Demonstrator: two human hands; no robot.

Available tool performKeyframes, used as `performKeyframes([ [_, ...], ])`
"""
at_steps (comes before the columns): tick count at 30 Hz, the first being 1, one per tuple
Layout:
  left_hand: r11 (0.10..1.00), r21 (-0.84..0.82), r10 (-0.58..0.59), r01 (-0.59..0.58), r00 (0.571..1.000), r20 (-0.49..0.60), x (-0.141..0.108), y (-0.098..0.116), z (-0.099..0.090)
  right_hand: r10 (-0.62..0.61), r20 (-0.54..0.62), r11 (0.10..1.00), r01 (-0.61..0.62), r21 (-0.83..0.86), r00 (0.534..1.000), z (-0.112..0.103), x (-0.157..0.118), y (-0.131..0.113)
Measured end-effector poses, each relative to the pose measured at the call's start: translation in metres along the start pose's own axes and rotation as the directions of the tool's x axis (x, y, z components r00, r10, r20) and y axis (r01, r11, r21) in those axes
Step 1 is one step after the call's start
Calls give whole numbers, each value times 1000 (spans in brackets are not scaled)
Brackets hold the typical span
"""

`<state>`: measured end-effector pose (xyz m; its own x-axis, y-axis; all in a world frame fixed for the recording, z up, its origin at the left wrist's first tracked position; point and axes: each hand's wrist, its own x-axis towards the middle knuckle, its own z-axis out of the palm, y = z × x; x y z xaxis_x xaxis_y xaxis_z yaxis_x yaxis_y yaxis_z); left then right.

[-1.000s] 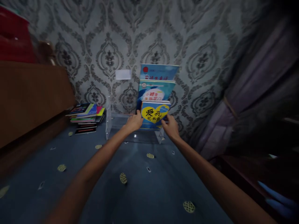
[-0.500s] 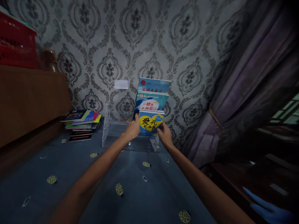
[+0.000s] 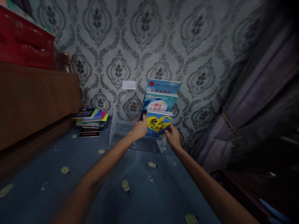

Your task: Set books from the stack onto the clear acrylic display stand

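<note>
A blue book with a yellow heart and black Chinese characters (image 3: 158,123) stands at the right end of a clear acrylic rack (image 3: 112,127). My left hand (image 3: 140,127) grips its left edge, thumb on the cover. At its right edge, my right hand (image 3: 173,136) pinches the cover's side with closed fingers. Behind it rise a teal book with a white oval title (image 3: 161,102) and a taller light-blue book with red characters (image 3: 164,86). The fingers behind the front book are hidden, and several page edges show along its top.
A stack of books (image 3: 91,119) lies on the blue patterned cloth (image 3: 105,174) left of the rack. Beyond it is a wooden cabinet (image 3: 37,96) bearing a red basket (image 3: 28,46). A purple curtain (image 3: 217,140) hangs at the right. Patterned wallpaper is behind.
The view has shifted, so the whole scene sits farther right. Both hands keep hold of the blue book, with little visible movement against the rack.
</note>
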<state>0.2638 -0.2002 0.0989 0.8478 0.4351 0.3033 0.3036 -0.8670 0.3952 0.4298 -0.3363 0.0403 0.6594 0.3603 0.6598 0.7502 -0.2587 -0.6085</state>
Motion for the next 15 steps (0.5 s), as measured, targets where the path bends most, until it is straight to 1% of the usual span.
performKeyframes([
  [3,1000,-16,21,-21,1000,8,-9,-12,5,42,-1,999,-42,14,999,1,-11,1],
  [6,991,13,132,-132,991,-19,-31,-36,14,97,3,995,-97,28,995,4,-30,4],
  [8,982,52,181,-180,983,-15,-53,-59,21,115,19,993,-116,37,993,6,-48,6],
  [13,979,99,173,-178,983,56,-120,-120,32,101,113,995,-103,8,988,13,-102,2],
  [15,975,124,177,-183,982,63,-144,-144,32,94,187,995,-97,12,978,19,-122,-4],
])
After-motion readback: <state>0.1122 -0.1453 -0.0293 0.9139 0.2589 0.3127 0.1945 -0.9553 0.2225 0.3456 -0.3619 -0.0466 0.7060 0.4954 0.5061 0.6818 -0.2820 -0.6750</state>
